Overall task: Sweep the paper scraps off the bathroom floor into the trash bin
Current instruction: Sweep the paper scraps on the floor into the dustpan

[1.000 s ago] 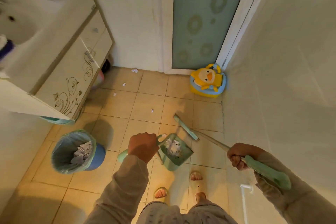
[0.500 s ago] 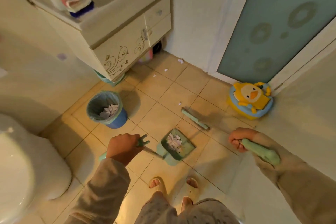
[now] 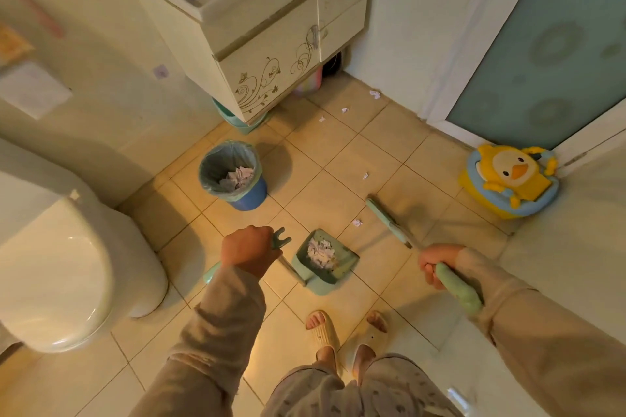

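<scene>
My left hand (image 3: pixel 249 252) grips the long handle of a green dustpan (image 3: pixel 325 261), whose pan sits low over the tiles and holds a heap of white paper scraps. My right hand (image 3: pixel 437 264) grips the green handle of a broom; its head (image 3: pixel 388 222) rests on the floor just right of the dustpan. A blue trash bin (image 3: pixel 233 176) with a plastic liner and crumpled paper inside stands to the upper left of the dustpan. Loose scraps lie on the tiles: one (image 3: pixel 357 222) by the broom head, one (image 3: pixel 365 175) farther out, others (image 3: pixel 374 94) near the cabinet and door.
A white toilet (image 3: pixel 57 267) fills the left side. A vanity cabinet (image 3: pixel 271 54) stands at the back, with a green basin under it. A yellow duck potty (image 3: pixel 509 178) sits in the right corner by the frosted door (image 3: pixel 542 44). My slippered feet (image 3: pixel 345 332) are below the dustpan.
My view has swung left, bringing the toilet into sight. Both hands keep their grips; the dustpan and broom stay in nearly the same place on the floor.
</scene>
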`<state>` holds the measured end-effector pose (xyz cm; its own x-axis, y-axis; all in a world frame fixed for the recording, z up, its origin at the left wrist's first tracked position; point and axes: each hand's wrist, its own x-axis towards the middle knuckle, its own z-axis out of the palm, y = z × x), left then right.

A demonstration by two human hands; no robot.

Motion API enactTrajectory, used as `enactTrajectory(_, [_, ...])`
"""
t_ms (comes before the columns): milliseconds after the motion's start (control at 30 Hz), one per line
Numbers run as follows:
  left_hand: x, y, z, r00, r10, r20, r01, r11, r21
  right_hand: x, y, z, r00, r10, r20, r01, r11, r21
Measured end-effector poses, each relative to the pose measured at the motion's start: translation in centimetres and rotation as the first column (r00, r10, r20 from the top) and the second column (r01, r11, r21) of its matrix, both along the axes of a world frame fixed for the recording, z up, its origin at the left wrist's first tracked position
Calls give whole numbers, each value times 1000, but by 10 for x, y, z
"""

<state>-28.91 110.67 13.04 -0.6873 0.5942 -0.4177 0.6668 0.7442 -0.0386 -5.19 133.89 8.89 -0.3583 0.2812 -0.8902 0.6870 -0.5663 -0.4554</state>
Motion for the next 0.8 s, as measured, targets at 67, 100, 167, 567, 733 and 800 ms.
enactTrajectory(67, [-7, 5, 0, 1000, -2, 1, 2, 1000, -6, -2, -8, -1, 991, 91, 102, -88, 996, -33])
enactTrajectory(100, [-10, 8, 1, 1000, -5, 2, 5, 1000, -10, -3, -8, -3, 977, 144, 158, -137, 989, -56])
enactTrajectory(167, [-13, 12, 1, 1000, -14, -6, 14, 1000, -8, -5, -4, -9, 952, 212, 220, -193, 976, -105])
enactTrajectory(567, [-15, 5, -1, 997, -70, -22, 70, 997, 30, -9, 6, 1, 906, 361, 222, -293, 913, -285])
enactTrajectory(733, [-27, 8, -2, 995, -89, -35, 90, 995, 45, -14, 5, 3, 936, 260, 236, -207, 952, -226])
enactTrajectory(800, [-33, 11, -1, 994, -93, -48, 95, 994, 48, -19, 8, 5, 943, 232, 240, -180, 959, -220])
